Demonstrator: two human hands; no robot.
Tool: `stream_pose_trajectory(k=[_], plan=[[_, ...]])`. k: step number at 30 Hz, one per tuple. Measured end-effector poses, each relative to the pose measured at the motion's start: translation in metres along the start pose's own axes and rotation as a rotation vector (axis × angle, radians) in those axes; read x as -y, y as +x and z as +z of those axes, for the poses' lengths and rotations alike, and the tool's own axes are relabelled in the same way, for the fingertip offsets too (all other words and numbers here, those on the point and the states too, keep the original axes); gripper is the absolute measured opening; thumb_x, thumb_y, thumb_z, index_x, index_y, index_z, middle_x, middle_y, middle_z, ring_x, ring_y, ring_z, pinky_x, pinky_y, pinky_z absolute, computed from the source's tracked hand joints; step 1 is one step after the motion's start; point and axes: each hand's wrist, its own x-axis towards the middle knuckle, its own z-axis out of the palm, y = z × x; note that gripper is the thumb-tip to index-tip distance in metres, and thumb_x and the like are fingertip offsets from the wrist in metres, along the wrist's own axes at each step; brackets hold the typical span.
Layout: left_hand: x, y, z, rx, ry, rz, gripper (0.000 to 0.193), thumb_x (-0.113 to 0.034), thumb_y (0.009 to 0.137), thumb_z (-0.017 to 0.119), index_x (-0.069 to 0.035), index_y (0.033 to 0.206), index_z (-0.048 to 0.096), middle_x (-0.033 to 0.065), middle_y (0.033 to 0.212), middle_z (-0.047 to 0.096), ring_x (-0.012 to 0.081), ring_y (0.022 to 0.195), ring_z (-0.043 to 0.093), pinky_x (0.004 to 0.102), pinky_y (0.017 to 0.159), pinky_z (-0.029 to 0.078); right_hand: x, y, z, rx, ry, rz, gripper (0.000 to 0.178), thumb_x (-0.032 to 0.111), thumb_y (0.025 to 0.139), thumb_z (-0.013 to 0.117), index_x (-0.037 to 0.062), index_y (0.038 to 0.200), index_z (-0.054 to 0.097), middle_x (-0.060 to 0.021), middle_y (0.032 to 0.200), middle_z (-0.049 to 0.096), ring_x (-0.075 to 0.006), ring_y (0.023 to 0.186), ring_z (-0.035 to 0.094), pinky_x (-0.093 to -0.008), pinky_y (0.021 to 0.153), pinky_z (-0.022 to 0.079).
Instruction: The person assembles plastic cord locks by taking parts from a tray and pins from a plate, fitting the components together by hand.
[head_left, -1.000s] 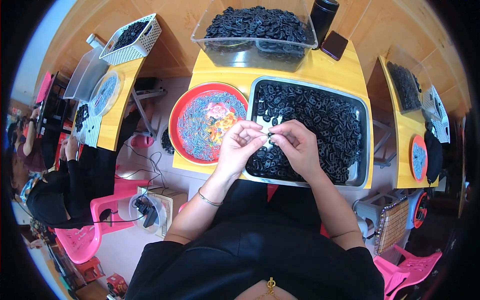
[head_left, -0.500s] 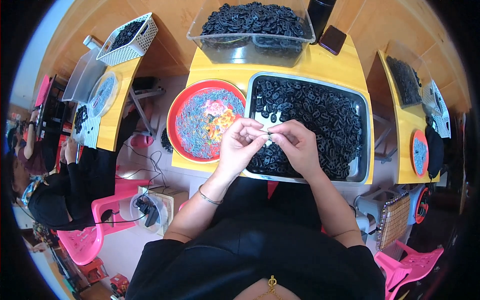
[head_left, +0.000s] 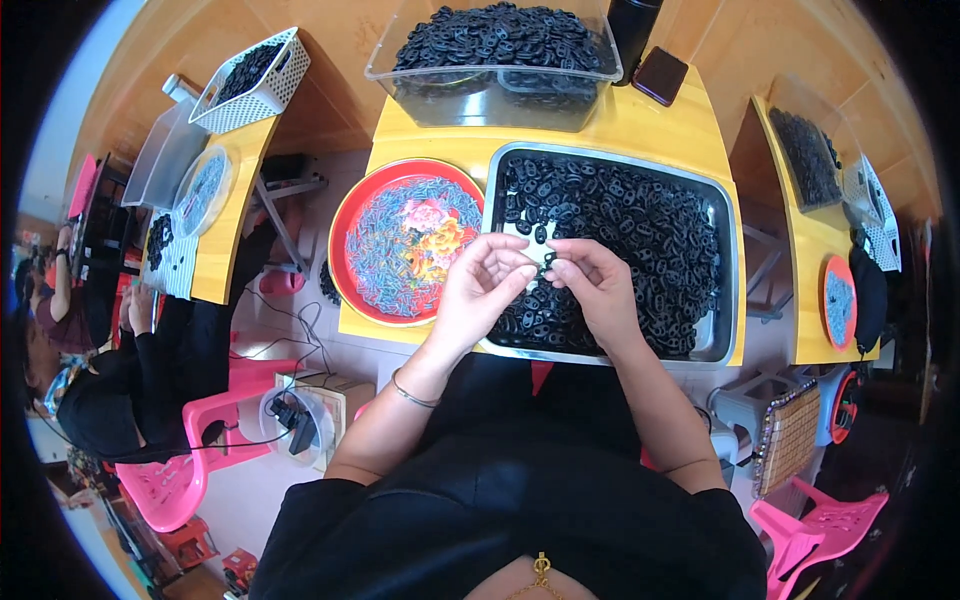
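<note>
Over the front left part of a metal tray, my two hands meet fingertip to fingertip. My right hand pinches a small black oval piece with two holes. The thumb and forefinger of my left hand are pinched together against its left side; what they hold is too small to make out. Many loose black two-holed pieces fill the tray. To the left, a round red tray with a flower pattern holds thin grey-blue pins, its edge close to my left wrist.
A clear plastic bin heaped with black pieces stands at the back of the yellow table. Beside it are a black cylinder and a dark red flat case. Another person sits at a side table on the left.
My fingertips have parted slightly and turned, so the black two-holed piece now shows between them. Both hands stay over the same part of the metal tray.
</note>
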Motion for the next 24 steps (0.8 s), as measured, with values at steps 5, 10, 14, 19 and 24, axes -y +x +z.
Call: stream_pose_trajectory(k=[5,10,14,19,24], plan=[[0.0058,-0.0009,-0.0044,0.014,0.194,-0.075,0.009,-0.007,0.084,0.055,0.001,0.089,0.055,0.0015,0.077,0.058,0.0046,0.071,0.054,0.0181,0.064,0.043,-0.0023,-0.0001,0.0004,-0.026,0.005,-0.011,0.019,0.0,0.082,0.053,-0.0003,0.101,0.056,-0.0046,0.088,0.057,-0.009,0.077,0.056,-0.0211,0.068,0.046],[0.0097,0.0011,-0.0074,0.024,0.257,-0.109,0.01,-0.011,0.085,0.054,-0.001,0.088,0.056,0.0024,0.076,0.059,0.0057,0.07,0.055,0.0187,0.064,0.045,-0.0033,-0.001,0.0006,-0.014,0.0,-0.02,0.017,0.0,0.082,0.053,-0.0009,0.099,0.056,-0.0037,0.086,0.056,-0.0084,0.077,0.055,-0.0201,0.068,0.045],[0.0059,0.0036,-0.0043,0.041,0.257,-0.136,0.009,-0.01,0.084,0.054,-0.001,0.086,0.057,0.0016,0.074,0.059,0.0053,0.068,0.054,0.0181,0.063,0.044,-0.0033,-0.0011,0.0007,-0.022,-0.005,-0.02,0.017,-0.001,0.081,0.052,-0.0011,0.098,0.056,-0.0036,0.086,0.056,-0.008,0.077,0.055,-0.0198,0.068,0.045],[0.0075,0.0051,-0.0046,0.073,0.236,-0.071,0.007,-0.004,0.083,0.055,0.001,0.088,0.056,0.0023,0.075,0.059,0.005,0.069,0.055,0.0176,0.061,0.044,-0.0063,-0.001,-0.0029,-0.008,-0.176,-0.125,0.017,-0.003,0.081,0.052,-0.0012,0.097,0.056,-0.0039,0.088,0.056,-0.0076,0.076,0.055,-0.0199,0.068,0.045],[0.0081,0.0063,0.0019,0.048,0.182,-0.074,0.01,-0.001,0.081,0.056,0.001,0.091,0.055,0.0042,0.077,0.06,0.0068,0.071,0.057,0.0182,0.064,0.045,-0.0055,-0.0026,-0.0004,0.002,0.002,-0.055,0.015,-0.002,0.081,0.052,-0.0004,0.096,0.054,-0.0049,0.087,0.056,-0.0078,0.073,0.055,-0.0201,0.066,0.045]])
